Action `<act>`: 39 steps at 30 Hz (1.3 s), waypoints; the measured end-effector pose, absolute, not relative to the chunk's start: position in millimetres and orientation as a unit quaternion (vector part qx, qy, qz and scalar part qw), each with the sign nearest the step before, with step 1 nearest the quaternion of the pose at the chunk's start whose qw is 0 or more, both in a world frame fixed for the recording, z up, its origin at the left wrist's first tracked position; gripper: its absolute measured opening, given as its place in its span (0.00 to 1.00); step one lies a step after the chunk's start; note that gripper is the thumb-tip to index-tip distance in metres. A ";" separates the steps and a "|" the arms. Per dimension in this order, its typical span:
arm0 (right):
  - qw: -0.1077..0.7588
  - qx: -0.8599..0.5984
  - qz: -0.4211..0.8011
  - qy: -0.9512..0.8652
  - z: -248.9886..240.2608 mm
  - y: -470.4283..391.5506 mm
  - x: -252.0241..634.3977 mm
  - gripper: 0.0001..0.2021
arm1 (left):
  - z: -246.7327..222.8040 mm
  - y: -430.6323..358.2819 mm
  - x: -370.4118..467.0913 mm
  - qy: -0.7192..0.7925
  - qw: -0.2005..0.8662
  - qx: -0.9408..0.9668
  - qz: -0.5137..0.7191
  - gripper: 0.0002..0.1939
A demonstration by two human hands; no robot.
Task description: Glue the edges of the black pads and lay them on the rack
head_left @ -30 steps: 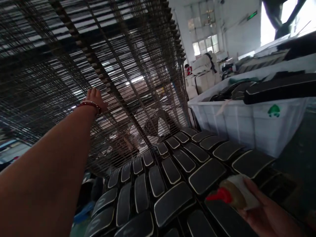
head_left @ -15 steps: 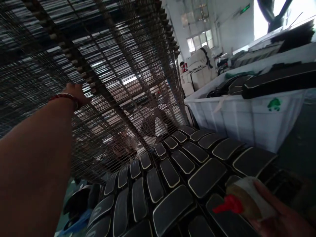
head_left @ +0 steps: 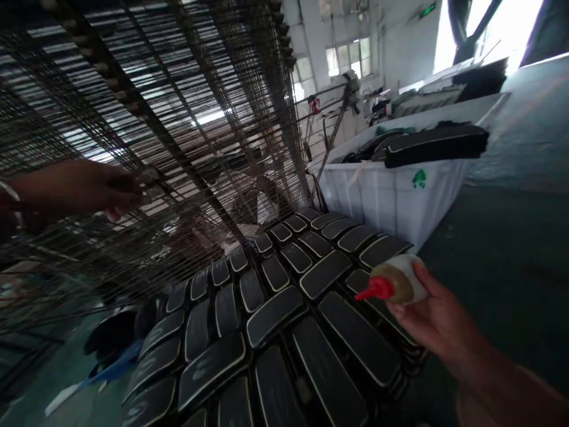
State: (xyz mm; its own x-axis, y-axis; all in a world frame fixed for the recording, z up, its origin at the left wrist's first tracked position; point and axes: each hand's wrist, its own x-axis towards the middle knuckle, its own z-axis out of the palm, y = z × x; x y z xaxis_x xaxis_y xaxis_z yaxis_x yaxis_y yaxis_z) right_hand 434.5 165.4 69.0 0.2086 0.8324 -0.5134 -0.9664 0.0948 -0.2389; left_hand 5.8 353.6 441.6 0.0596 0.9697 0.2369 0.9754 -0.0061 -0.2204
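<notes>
My right hand (head_left: 438, 314) is closed around a squeeze bottle (head_left: 402, 279) with a red nozzle (head_left: 376, 288) pointing left. The bottle is whitish, with a brownish part behind the nozzle. Below and left of it lie rows of dark, rounded rectangular pads (head_left: 275, 314) with pale edges, some with whitish smears. My left hand (head_left: 95, 187) reaches out at the left with curled fingers, closed at a bar of the wire rack (head_left: 200, 184). Its fingertips are slightly blurred against the rack. The rack's tilted wire tiers rise above and behind the pads.
A white plastic bin (head_left: 377, 196) with a green mark stands beyond the pads, holding dark pieces and a long black pad (head_left: 438, 144). Dark and blue items (head_left: 111, 356) lie on the green floor at lower left. Windows are at the back.
The view has shifted, showing more pads and floor. My left arm has drawn back lower and left along the rack. My right hand has come up with the bottle, showing more clearly.
</notes>
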 end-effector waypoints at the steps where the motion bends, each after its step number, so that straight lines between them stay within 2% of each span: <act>1: 0.734 -0.255 0.620 0.111 66.5 160.6 439.3 0.05 | 429.3 336.6 10.3 -0.677 0.131 -0.724 0.018 0.59; 3: 0.746 -0.225 0.623 0.073 62.1 150.5 449.3 0.03 | 402.6 301.5 22.2 -0.657 0.058 -0.748 0.068 0.54; 5: 0.761 -0.207 0.614 0.035 61.0 139.0 458.9 0.03 | 373.4 269.3 34.0 -0.657 0.005 -0.751 0.060 0.48; 12: 0.793 -0.214 0.569 -0.044 75.7 90.7 484.0 0.15 | 249.9 194.3 53.0 -0.642 -0.162 -0.749 0.027 0.26; 14: 0.797 -0.223 0.560 -0.035 79.4 82.2 488.3 0.16 | 208.4 177.5 58.3 -0.635 -0.199 -0.745 0.042 0.17; 17: 0.797 -0.236 0.556 -0.008 79.9 78.1 492.3 0.17 | 148.4 154.7 66.6 -0.638 -0.212 -0.738 0.051 0.10; 21: 0.792 -0.238 0.562 -0.008 72.2 83.8 490.6 0.13 | 83.6 133.1 74.0 -0.646 -0.191 -0.736 0.065 0.10; 26: 0.780 -0.259 0.569 0.032 79.3 89.3 472.6 0.13 | 31.0 121.7 81.3 -0.655 -0.194 -0.724 0.100 0.10; 32: 0.757 -0.334 0.556 0.079 105.3 89.3 448.1 0.19 | 1.7 115.4 87.5 -0.669 -0.194 -0.707 0.123 0.12; 39: 0.727 -0.390 0.555 0.105 116.9 95.3 429.1 0.21 | -16.1 113.6 90.1 -0.673 -0.186 -0.705 0.124 0.13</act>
